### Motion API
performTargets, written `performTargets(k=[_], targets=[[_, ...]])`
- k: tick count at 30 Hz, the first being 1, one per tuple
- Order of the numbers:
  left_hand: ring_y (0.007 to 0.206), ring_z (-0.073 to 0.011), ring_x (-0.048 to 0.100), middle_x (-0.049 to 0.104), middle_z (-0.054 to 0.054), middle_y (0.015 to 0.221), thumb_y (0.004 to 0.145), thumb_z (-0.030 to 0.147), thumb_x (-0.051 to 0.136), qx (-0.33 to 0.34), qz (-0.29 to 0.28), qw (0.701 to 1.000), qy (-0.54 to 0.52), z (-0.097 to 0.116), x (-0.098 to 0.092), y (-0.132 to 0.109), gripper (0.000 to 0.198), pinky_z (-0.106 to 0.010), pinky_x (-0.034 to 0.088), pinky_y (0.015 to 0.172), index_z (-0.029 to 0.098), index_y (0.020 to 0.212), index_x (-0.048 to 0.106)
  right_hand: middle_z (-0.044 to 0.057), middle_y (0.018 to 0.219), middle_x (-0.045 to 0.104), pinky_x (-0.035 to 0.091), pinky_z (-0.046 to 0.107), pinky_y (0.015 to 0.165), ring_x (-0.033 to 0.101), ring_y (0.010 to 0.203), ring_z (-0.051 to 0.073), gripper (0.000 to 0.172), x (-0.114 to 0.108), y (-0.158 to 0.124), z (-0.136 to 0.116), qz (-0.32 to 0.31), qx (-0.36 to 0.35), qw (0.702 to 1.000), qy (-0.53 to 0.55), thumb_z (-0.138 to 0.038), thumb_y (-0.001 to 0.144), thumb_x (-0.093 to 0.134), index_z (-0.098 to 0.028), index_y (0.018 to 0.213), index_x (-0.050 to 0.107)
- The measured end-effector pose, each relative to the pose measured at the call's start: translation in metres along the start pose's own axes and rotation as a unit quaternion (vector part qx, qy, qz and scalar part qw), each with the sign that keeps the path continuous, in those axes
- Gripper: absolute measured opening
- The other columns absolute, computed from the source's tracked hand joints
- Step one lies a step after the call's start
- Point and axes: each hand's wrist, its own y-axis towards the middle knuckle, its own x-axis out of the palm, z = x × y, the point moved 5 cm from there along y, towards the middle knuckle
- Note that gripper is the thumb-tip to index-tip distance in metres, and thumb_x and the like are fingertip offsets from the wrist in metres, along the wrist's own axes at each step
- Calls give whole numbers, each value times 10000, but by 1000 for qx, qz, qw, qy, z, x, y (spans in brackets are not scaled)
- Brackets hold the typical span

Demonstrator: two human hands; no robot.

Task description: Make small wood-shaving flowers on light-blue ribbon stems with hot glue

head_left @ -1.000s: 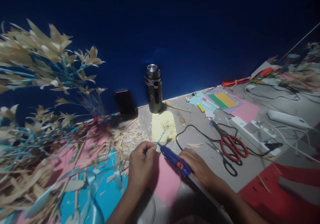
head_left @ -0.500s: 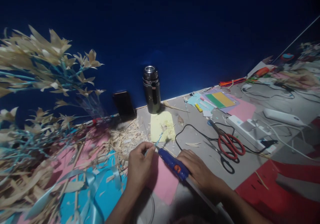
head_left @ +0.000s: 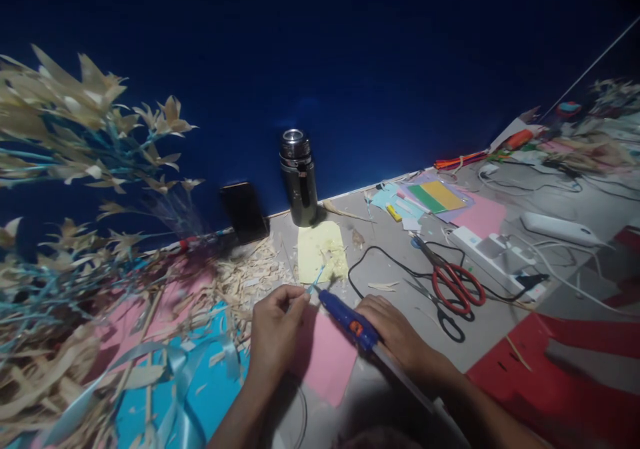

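Observation:
My left hand (head_left: 280, 319) pinches a thin stem wrapped in light blue (head_left: 316, 277), its far end over a yellow paper (head_left: 310, 249) marked with glue-like blobs. In my right hand (head_left: 387, 325) is a blue hot glue gun (head_left: 349, 320), with a long pale glue stick (head_left: 403, 375) coming out of its rear. The gun's nozzle points at the stem, close to my left fingertips; whether they touch I cannot tell. Below both hands lies a pink paper (head_left: 327, 359).
A dark thermos (head_left: 300, 185) and a phone (head_left: 245, 212) stand by the blue wall. Red-handled scissors (head_left: 455, 285), black-handled scissors (head_left: 450, 322) and a white power strip (head_left: 493, 259) lie right. Pale flowers (head_left: 165, 119), shavings (head_left: 245, 262) and ribbon (head_left: 183, 382) crowd the left.
The whole view has shifted slightly, so things sit a little further left. The glue gun's nozzle has moved slightly away from my left fingertips. Both hands keep their hold.

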Motion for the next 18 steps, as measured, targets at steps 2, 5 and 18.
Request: performTargets(k=[2, 5, 18], targets=[[470, -142, 485, 598, 14, 518, 671, 385, 711, -7, 2, 1000, -11, -2, -1, 0, 210, -262, 374, 479, 175, 676, 698, 85, 918, 620, 425, 409, 794, 528, 842, 251, 214, -5, -2, 2, 26, -9, 999, -27, -266, 1007, 374, -197, 1002, 576], [465, -129, 474, 587, 18, 510, 668, 391, 731, -23, -6, 999, -33, -4, -3, 2, 232, -250, 361, 473, 161, 688, 700, 101, 961, 629, 428, 423, 815, 533, 874, 260, 223, -21, -11, 10, 21, -31, 997, -65, -242, 1016, 371, -190, 1070, 580], [394, -54, 369, 507, 61, 438, 624, 421, 847, -126, -159, 961, -189, 2, 14, -18, 343, -168, 240, 412, 157, 728, 654, 173, 1261, 609, 416, 503, 999, 536, 1143, 331, 520, -66, -24, 66, -37, 139, 960, -241, -116, 806, 630, -150, 1325, 615]])
